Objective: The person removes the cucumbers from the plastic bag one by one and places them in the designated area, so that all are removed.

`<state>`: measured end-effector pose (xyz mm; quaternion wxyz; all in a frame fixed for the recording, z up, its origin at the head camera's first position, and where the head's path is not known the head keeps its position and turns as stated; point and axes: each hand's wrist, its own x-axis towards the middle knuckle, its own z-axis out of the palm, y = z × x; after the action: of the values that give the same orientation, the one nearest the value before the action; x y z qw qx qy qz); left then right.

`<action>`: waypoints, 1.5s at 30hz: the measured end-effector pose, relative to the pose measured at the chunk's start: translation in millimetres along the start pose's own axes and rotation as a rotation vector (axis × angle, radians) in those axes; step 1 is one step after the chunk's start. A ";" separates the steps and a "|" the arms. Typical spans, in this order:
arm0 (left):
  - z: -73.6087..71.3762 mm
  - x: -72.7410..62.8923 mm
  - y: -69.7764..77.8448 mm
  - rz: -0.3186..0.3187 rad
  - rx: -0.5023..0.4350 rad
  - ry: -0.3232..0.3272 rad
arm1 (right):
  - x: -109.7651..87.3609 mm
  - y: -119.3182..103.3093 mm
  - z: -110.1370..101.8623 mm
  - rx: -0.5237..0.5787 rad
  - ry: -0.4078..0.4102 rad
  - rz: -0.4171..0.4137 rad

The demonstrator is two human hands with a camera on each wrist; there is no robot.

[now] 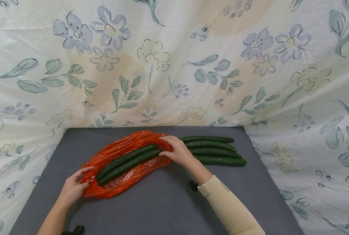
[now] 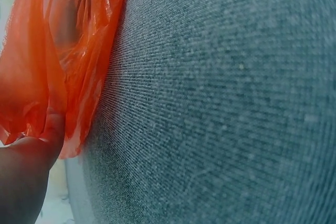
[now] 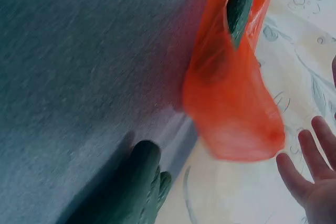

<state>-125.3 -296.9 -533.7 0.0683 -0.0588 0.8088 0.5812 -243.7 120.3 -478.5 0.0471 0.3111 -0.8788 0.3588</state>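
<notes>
A red-orange plastic bag [image 1: 115, 192] lies slantwise, its opening facing up. Two long dark green cucumbers [image 1: 130, 165] rest side by side inside it. My left hand [image 1: 72, 187] pinches the bag's gathered film at the left end, with the thumb against the plastic in the left wrist view. At the other end, my right hand [image 1: 177, 150] reaches over the bag's edge with fingers spread. In the right wrist view, the fingers of that hand [image 3: 317, 182] look extended, beside the bag's rounded end [image 3: 241, 129], and grip nothing.
Several more cucumbers [image 1: 215, 151] lie in a row right of the bag, partly behind my right hand. A grey cloth surface [image 1: 168, 202] lies under everything. Floral fabric [image 1: 174, 71] hangs behind it and along both sides.
</notes>
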 end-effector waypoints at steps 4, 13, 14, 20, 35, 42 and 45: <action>-0.5 -0.4 1.1 -0.006 0.004 0.002 | 4.0 -7.0 5.1 -0.022 0.017 -0.051; -2.1 -1.0 0.3 -0.011 0.001 -0.004 | 12.5 -17.9 16.9 -0.057 -0.007 -0.102; -2.1 -1.1 0.0 -0.013 0.000 -0.004 | 13.0 -19.2 17.9 -0.057 -0.011 -0.102; -1.9 -1.4 -0.1 0.001 -0.001 -0.006 | 13.6 -26.5 21.0 -0.067 -0.036 -0.107; -2.3 -0.3 -1.3 -0.008 0.006 -0.011 | 22.7 -33.3 36.0 -0.033 -0.130 -0.034; -2.3 0.0 -0.8 0.000 0.011 -0.014 | 29.6 -25.7 49.1 -0.053 -0.191 0.076; -2.0 -0.3 0.2 -0.002 0.011 -0.016 | 32.0 -20.1 56.9 -0.119 -0.218 0.096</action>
<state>-125.1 -298.8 -532.8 0.0757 -0.0545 0.8114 0.5770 -249.7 55.4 -498.7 -0.0476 0.3024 -0.9124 0.2718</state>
